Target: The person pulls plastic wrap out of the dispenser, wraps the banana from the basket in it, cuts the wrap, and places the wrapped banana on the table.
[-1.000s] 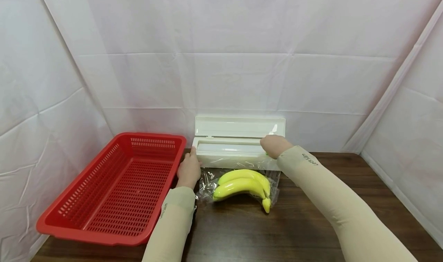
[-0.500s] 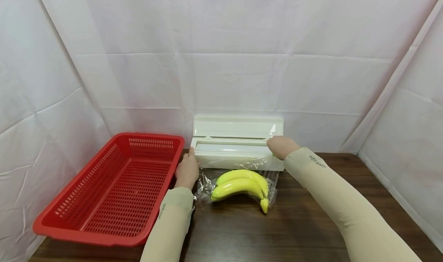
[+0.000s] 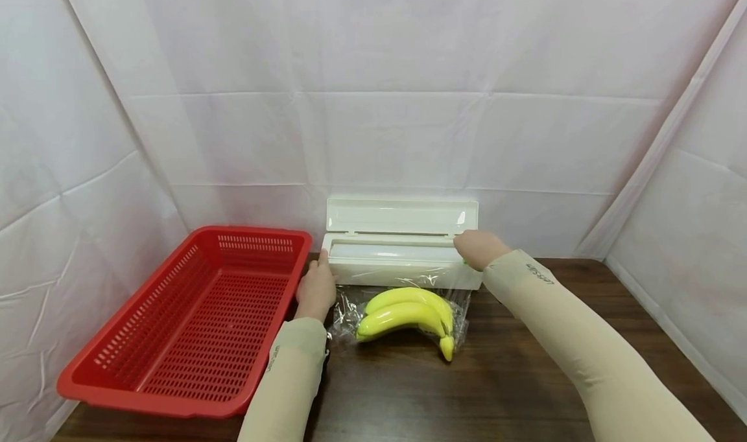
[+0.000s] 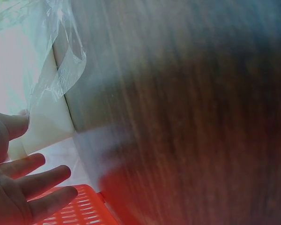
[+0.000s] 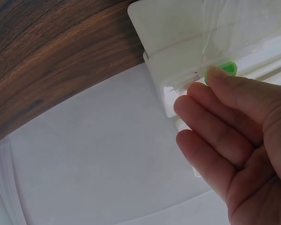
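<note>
A white cling film dispenser [image 3: 403, 273] stands against the back cloth with its lid [image 3: 403, 215] raised and the film roll [image 3: 397, 252] showing inside. My right hand [image 3: 480, 249] pinches the small green cutter slide [image 5: 229, 69] between thumb and index finger, near the right end of the dispenser's cutting rail. At the other end, my left hand [image 3: 316, 290] touches the dispenser's corner, thumb at the front, fingers extended along the end. Clear film [image 3: 344, 309] hangs from the front onto the table, lying over two yellow bananas [image 3: 403, 315] joined at the stem.
A red plastic basket [image 3: 233, 400] with slotted walls stands on the left, close beside my left forearm. White cloth walls [image 3: 397, 137] enclose the dark wooden table [image 3: 443, 403] at the back and both sides.
My right hand has slid rightward along the dispenser's rail with the green cutter slide. The left hand keeps its place at the left end, and the bananas have not moved.
</note>
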The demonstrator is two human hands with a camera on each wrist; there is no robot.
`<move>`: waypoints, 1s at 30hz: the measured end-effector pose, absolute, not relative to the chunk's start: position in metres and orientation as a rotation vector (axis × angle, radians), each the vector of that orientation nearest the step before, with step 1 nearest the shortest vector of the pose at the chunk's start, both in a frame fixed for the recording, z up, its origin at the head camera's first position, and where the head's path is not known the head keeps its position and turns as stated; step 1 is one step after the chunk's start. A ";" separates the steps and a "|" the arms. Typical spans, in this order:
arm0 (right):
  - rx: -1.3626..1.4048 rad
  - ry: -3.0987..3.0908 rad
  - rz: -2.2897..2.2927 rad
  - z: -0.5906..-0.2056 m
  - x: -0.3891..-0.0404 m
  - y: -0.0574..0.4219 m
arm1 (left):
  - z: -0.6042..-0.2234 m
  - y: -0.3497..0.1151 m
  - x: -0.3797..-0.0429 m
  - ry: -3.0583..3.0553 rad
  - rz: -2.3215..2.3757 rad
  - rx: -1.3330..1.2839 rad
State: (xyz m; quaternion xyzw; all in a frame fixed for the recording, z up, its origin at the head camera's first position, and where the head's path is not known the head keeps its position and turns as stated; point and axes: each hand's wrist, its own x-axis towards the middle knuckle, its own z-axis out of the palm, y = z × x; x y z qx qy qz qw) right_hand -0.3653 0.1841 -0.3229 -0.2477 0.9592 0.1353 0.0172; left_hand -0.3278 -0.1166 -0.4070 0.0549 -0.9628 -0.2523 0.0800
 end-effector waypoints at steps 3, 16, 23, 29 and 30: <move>-0.773 2.990 0.419 -0.325 -0.366 0.185 | -0.407 -0.117 -0.328 -2.884 -0.755 0.161; -0.740 3.004 0.484 -0.326 -0.362 0.191 | -0.412 -0.114 -0.331 -2.872 -0.728 0.136; -0.653 3.007 0.387 -0.323 -0.357 0.208 | -0.412 -0.114 -0.332 -2.866 -0.713 0.129; -0.603 3.005 0.283 -0.330 -0.358 0.213 | -0.409 -0.118 -0.329 -2.865 -0.689 0.137; -0.596 3.017 0.252 -0.332 -0.358 0.215 | -0.408 -0.118 -0.329 -2.871 -0.689 0.135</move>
